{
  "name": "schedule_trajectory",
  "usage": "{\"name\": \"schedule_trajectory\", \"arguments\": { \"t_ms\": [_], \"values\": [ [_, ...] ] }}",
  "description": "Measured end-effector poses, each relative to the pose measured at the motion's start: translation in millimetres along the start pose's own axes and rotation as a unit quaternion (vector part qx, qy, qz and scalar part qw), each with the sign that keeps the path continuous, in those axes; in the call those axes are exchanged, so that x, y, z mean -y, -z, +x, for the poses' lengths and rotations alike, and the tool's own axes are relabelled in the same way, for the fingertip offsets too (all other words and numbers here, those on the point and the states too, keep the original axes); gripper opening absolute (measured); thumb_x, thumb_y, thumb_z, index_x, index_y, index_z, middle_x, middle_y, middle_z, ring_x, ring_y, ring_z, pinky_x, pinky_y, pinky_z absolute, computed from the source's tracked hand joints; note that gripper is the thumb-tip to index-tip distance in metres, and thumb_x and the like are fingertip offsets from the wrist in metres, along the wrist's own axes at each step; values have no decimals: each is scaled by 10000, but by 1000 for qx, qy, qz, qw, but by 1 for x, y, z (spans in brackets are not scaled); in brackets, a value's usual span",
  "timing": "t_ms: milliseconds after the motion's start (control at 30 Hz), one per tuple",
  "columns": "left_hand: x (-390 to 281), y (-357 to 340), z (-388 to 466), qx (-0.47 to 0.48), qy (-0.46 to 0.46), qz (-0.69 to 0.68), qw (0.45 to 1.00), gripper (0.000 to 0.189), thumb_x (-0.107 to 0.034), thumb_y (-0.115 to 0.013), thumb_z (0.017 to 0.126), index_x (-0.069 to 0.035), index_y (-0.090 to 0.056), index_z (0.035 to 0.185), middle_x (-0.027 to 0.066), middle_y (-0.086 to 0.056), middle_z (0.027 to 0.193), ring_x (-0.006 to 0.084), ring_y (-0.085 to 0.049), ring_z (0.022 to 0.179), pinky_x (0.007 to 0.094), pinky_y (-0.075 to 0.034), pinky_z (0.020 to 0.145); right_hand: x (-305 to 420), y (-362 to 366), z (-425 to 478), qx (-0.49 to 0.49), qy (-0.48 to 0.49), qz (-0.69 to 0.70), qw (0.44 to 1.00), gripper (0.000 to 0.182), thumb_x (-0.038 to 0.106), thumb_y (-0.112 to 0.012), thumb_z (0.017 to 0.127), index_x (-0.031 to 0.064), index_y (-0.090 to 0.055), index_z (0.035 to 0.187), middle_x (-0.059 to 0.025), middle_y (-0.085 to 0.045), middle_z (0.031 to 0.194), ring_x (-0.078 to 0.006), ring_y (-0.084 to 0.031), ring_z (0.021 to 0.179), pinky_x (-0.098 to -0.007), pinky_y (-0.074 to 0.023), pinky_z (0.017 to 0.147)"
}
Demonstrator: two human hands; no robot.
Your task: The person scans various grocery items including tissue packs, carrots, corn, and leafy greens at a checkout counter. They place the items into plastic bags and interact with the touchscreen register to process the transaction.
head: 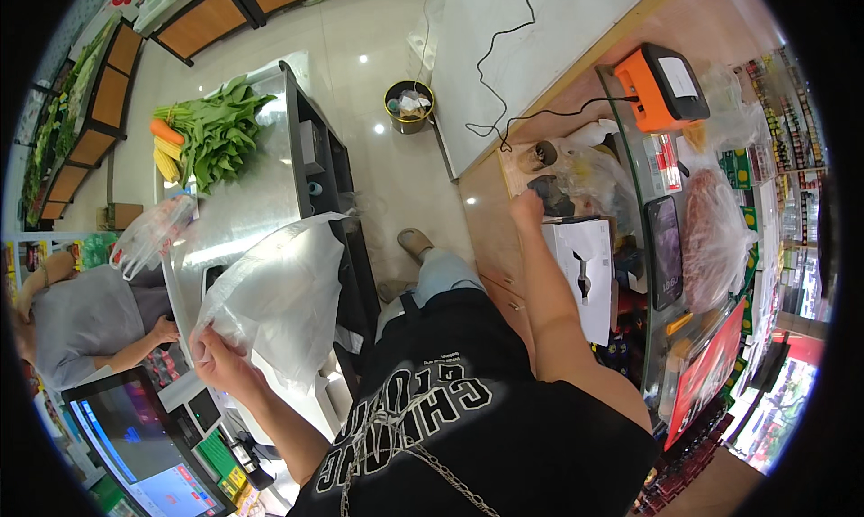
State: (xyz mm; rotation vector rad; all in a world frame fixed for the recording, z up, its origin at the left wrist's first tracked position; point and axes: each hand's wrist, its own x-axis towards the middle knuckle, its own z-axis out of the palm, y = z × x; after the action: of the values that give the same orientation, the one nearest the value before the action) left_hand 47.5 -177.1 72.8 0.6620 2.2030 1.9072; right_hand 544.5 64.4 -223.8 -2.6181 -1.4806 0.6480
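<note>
My left hand (219, 360) pinches the edge of a clear plastic bag (290, 294), which hangs loose and partly spread over the near end of a metal-topped counter (236, 210). On that counter lie leafy greens (219, 135), a carrot (167, 131) and corn cobs (167, 159). At the other side, my right hand (528, 208) is curled beside a dark crumpled item (553, 196) on a wooden shelf. Its fingertips are hidden, so I cannot tell whether it grips that item. A white box (582, 281) with a torn opening stands just by my right forearm.
A person (94, 321) stands across the counter by a tied plastic bag (155, 237). A touchscreen monitor (148, 443) is at lower left. On the right glass counter sit a phone (665, 254), bagged reddish goods (712, 240) and an orange device (661, 88). A bin (409, 105) stands on the floor.
</note>
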Motion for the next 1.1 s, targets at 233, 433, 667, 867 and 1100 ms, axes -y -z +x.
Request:
{"name": "schedule_trajectory", "arguments": {
  "t_ms": [233,433,667,867,1100],
  "values": [
    [-23,-16,-13,10,-35,6,999,233,-238,-608,1029,-17,-665,984,-84,-406,638,5,-313,541,198,-225,479,-27,-13,50,45,-124,-12,991,283,153,-538,962,43,-741,1125,-209,-667,1263,-361,-658,1166,-459,-565,929],
    [-15,-10,-30,-56,-1,-12,998,221,-248,-616,1029,-30,-656,1022,-87,-420,664,-9,-344,555,179,-242,467,-33,-28,66,83,-112,5,990,309,258,-612,942,39,-735,1122,-226,-679,1222,-395,-646,1165,-479,-547,948],
    [-19,-35,-23,-75,22,-105,991,181,-214,-618,1024,-41,-655,1065,-20,-585,874,52,-542,730,260,-507,588,-98,-89,85,3,-23,11,1000,319,239,-566,908,-31,-713,996,-246,-729,962,-435,-713,904,-500,-580,756],
    [-45,-48,-32,-111,57,-234,964,167,-159,-576,1038,-28,-634,1124,18,-638,977,92,-601,854,293,-548,757,-54,-130,40,154,105,8,982,293,226,-605,872,-48,-704,904,-225,-690,784,-331,-702,678,-446,-555,614],
    [-35,-41,-39,-193,118,-300,927,233,-149,-536,1046,-6,-594,1220,57,-633,1142,163,-620,1077,366,-533,952,202,-52,-136,768,217,146,585,616,556,-542,1003,46,-618,1340,-111,-663,1281,-211,-605,1194,-350,-467,1014]
  ]
}}
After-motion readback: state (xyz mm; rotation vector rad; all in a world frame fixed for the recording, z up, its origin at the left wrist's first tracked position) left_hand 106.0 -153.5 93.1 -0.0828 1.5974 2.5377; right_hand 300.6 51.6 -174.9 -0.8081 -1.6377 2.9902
